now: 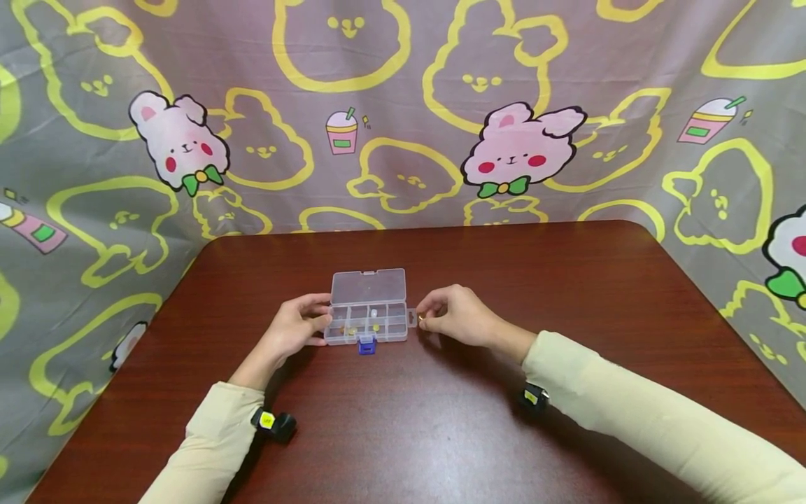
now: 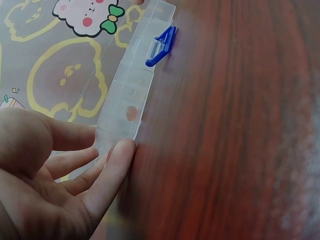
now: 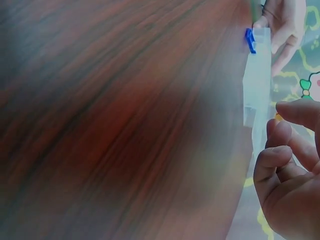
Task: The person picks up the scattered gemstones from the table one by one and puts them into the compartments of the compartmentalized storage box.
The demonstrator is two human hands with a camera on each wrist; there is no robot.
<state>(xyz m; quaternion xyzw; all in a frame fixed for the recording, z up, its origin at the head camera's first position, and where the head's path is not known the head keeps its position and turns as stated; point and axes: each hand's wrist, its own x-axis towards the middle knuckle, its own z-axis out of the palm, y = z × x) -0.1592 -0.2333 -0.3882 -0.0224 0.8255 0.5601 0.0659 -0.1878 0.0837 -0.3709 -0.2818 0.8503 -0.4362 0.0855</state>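
A clear plastic compartment box point(image 1: 398, 338) stands on the table with its hinged lid point(image 1: 368, 287) raised at the back and a blue latch point(image 1: 366, 345) at the front. Small yellow pieces point(image 1: 376, 327) and a whitish one point(image 1: 374, 313) lie in separate compartments. Through the front wall an orange-red piece point(image 2: 131, 113) shows. My left hand point(image 1: 291, 327) grips the box's left end, thumb and fingers spread around it. Just off the right end, beside the hang tab point(image 1: 412, 318), my right hand point(image 1: 458, 316) pinches a small yellow-orange piece point(image 3: 278, 117) between thumb and forefinger; its exact kind is too small to tell.
The dark red-brown wooden table point(image 1: 403, 427) extends around the box. Behind it and at both sides hangs a grey cloth point(image 1: 403, 105) printed with cartoon bunnies. Each sleeve cuff carries a small black device point(image 1: 275, 425) with a yellow label.
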